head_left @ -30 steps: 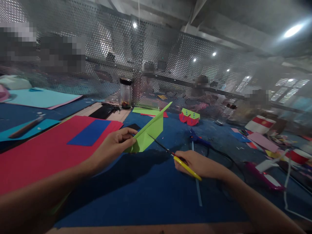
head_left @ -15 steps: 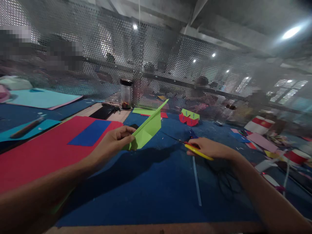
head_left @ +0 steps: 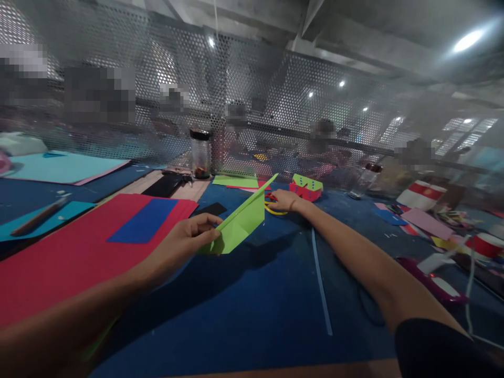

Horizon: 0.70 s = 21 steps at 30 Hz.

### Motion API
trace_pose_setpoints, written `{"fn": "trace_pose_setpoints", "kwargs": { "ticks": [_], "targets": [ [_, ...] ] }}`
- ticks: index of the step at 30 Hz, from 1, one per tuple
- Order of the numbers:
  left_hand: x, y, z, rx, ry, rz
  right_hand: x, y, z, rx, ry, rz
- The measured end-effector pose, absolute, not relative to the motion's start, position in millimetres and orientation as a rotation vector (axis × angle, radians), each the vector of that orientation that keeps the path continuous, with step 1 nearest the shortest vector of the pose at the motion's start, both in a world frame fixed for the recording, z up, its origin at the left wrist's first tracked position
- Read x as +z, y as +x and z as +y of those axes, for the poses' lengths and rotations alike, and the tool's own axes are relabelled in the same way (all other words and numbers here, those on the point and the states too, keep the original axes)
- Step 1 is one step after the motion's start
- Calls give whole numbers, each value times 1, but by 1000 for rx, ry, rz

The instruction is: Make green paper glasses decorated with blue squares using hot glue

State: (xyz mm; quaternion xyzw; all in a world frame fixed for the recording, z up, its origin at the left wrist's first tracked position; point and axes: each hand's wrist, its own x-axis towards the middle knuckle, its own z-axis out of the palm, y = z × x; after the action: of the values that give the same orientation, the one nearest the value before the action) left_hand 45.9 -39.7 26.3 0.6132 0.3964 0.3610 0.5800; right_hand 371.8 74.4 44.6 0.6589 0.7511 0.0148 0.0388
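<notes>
My left hand (head_left: 185, 242) pinches the near corner of a folded lime-green paper (head_left: 244, 218), which points up and away over the blue mat (head_left: 252, 304). My right arm is stretched far forward. My right hand (head_left: 284, 200) lies on the mat with its fingers curled over the yellow-handled scissors (head_left: 272, 210); a yellow loop shows under the hand. Just beyond it sits a red and green paper craft (head_left: 305, 189).
A red sheet with a blue rectangle (head_left: 144, 220) lies at left, a jar (head_left: 200, 154) and a black phone (head_left: 167, 184) behind it. A thin pale strip (head_left: 321, 283) crosses the mat. A purple tool (head_left: 429, 278), paper scraps and red-white rolls (head_left: 421, 195) crowd the right. People sit behind a mesh screen (head_left: 275, 105).
My right hand has moved away from the green paper and reached forward with the scissors, down to the mat near the red and green craft. My left hand still holds the paper.
</notes>
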Motion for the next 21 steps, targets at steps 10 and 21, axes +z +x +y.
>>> {"fn": "trace_pose_setpoints", "kwargs": {
  "ticks": [10, 21],
  "targets": [
    [19, 44, -37, 723, 1430, 903, 49, 400, 9, 215, 2331, 2587],
    [6, 40, -31, 504, 1468, 848, 32, 349, -123, 665, 1312, 3341]
  ]
}}
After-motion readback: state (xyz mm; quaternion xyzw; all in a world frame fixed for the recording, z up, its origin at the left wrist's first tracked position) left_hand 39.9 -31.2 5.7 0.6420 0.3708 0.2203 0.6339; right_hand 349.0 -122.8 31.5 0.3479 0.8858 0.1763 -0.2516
